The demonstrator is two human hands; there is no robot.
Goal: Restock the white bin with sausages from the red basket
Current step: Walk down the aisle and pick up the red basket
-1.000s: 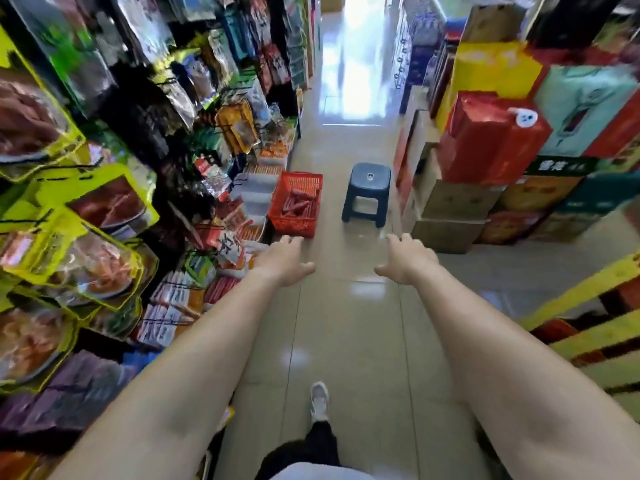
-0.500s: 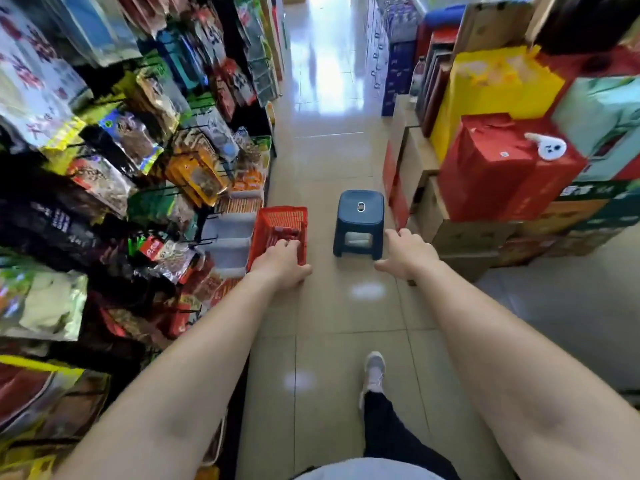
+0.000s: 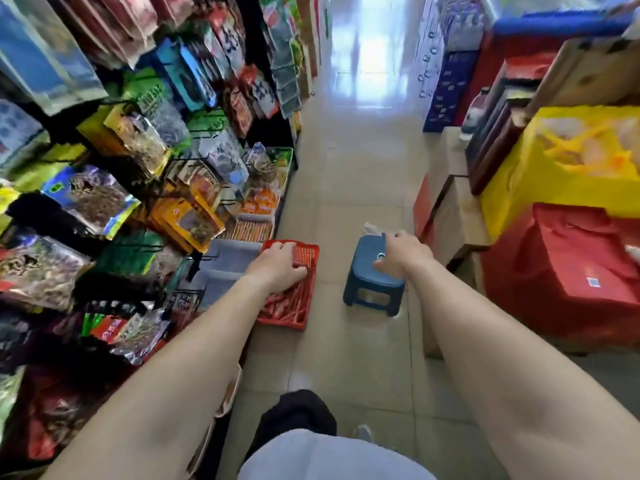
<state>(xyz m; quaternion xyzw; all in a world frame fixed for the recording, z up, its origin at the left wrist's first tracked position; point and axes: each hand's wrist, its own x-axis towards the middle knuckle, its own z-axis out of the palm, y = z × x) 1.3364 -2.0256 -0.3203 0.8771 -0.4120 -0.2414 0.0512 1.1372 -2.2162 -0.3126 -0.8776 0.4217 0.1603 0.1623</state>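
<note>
A red basket (image 3: 306, 252) sits on the tiled floor against the foot of the left shelf, with red sausages (image 3: 289, 303) lying in it. My left hand (image 3: 277, 268) hovers over the basket's middle, palm down, fingers apart, nothing visibly in it. The white bin (image 3: 230, 261) is just left of the basket on the lowest shelf level, and looks mostly bare inside. My right hand (image 3: 403, 252) reaches over the top of a blue stool (image 3: 367, 271) with its fingers loosely spread; whether it touches the stool I cannot tell.
Hanging snack bags (image 3: 138, 150) fill the left shelf. Stacked cardboard boxes (image 3: 453, 216) and red and yellow cartons (image 3: 568, 271) line the right side. The aisle floor (image 3: 349, 168) runs ahead between them. My leg and shoe (image 3: 362, 433) show below.
I have walked forward along the aisle. The basket and stool are now under my hands, the left over the basket and the right over the stool.
</note>
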